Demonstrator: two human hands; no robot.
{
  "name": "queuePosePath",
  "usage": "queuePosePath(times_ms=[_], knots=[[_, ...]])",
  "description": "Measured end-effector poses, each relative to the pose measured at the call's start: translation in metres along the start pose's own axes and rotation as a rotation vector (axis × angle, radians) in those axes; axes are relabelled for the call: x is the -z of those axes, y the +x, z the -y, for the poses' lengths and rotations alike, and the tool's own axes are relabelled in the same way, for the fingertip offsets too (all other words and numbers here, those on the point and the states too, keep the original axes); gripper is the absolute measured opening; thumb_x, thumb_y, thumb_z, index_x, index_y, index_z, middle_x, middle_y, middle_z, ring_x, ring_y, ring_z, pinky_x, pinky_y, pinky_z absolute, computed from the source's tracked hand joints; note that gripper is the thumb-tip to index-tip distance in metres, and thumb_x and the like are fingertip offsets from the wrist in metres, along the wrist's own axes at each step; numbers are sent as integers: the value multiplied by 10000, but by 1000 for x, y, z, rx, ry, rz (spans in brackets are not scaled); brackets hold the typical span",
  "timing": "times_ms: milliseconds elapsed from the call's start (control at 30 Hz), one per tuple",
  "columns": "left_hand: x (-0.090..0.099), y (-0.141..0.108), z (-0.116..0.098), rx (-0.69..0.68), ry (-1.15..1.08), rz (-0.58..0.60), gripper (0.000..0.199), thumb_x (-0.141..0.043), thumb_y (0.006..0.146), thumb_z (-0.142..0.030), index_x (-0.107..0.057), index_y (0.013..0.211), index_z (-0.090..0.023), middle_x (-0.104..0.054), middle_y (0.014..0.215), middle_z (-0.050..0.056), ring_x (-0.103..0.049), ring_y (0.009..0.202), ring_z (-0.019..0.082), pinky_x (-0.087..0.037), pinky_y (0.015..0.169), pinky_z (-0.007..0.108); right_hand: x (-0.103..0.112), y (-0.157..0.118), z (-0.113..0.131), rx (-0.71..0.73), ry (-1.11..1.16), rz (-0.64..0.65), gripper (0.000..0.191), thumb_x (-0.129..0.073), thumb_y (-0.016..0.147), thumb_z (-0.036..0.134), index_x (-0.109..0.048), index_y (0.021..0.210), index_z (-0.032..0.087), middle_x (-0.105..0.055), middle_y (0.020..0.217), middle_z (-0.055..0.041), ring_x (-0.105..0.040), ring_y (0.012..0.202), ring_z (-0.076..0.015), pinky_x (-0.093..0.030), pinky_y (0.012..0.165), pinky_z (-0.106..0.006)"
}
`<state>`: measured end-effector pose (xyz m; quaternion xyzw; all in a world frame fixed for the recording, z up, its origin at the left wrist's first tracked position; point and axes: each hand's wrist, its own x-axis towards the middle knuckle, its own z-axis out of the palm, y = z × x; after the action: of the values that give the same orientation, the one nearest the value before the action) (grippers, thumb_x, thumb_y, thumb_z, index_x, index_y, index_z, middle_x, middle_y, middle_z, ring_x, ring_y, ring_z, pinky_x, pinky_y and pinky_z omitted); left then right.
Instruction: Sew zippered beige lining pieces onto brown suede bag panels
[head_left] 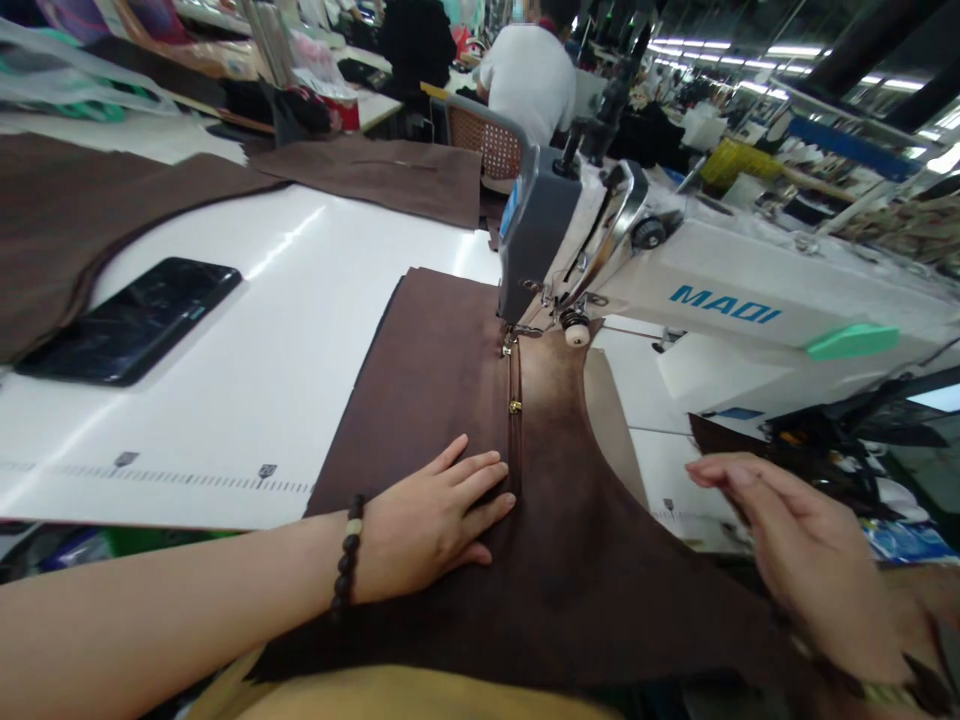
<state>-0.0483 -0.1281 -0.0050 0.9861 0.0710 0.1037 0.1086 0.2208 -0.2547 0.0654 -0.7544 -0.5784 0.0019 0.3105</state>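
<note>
A dark brown fabric piece [585,520] lies under the needle area of a white sewing machine [720,270]. A zipper with a gold slider [515,407] runs lengthwise along it, below the presser foot [508,345]. My left hand [431,520] rests flat on the fabric just left of the zipper, fingers spread. To the right, my right hand [802,540] is raised above the fabric's right edge, its fingers bent together and slightly blurred; whether something small is between them cannot be made out.
A black phone [135,320] lies on the white table [262,350] at the left. More brown fabric [150,200] covers the far left and back. Behind the machine a person in a white shirt [529,80] sits near a chair. Dark scraps lie at the right.
</note>
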Motion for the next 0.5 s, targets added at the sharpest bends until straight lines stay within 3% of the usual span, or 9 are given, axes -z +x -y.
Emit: queuePosePath(times_ms=[67,100,167,233,333,500], knots=[[0,0,0,9,4,-6,424,-445,881,-407,-493,1218,-156,-480,1243,151,-390,1209,289,-261,1024,513,-12,5,23,224,-23,81,205,-420,870,277,-599,939,205,-630,986,-34,-585,939,-149,-494,824,-274],[0,0,0,13,8,-1,427,-460,874,-405,-490,1221,-158,-479,1245,151,-391,1209,289,-263,1024,514,-24,9,35,351,-44,131,252,-417,866,253,-562,1063,191,-593,1098,-57,-544,1037,-161,-467,896,-295],[1,0,0,17,12,14,439,-483,863,-404,-485,1227,-160,-477,1248,153,-392,1209,291,-272,1019,516,-53,17,54,470,-109,236,383,-384,873,218,-446,1245,150,-465,1283,-92,-433,1187,-176,-404,994,-328],[3,0,0,15,9,21,443,-495,857,-400,-482,1231,-162,-478,1246,157,-396,1206,292,-282,1012,520,-84,27,60,500,-147,311,425,-366,875,212,-404,1285,105,-395,1341,-114,-355,1250,-188,-361,1036,-358],[5,0,-1,15,5,18,433,-502,854,-392,-490,1224,-167,-481,1245,158,-405,1201,293,-293,1004,526,-117,36,50,475,-208,353,411,-345,882,202,-435,1258,66,-424,1317,-134,-359,1247,-208,-351,1036,-408],[6,4,-5,33,18,28,435,-471,863,-419,-494,1212,-159,-489,1240,157,-412,1194,299,-309,994,533,-124,36,33,501,-251,354,407,-326,897,205,-428,1264,63,-424,1320,-124,-358,1248,-209,-342,1033,-429]])
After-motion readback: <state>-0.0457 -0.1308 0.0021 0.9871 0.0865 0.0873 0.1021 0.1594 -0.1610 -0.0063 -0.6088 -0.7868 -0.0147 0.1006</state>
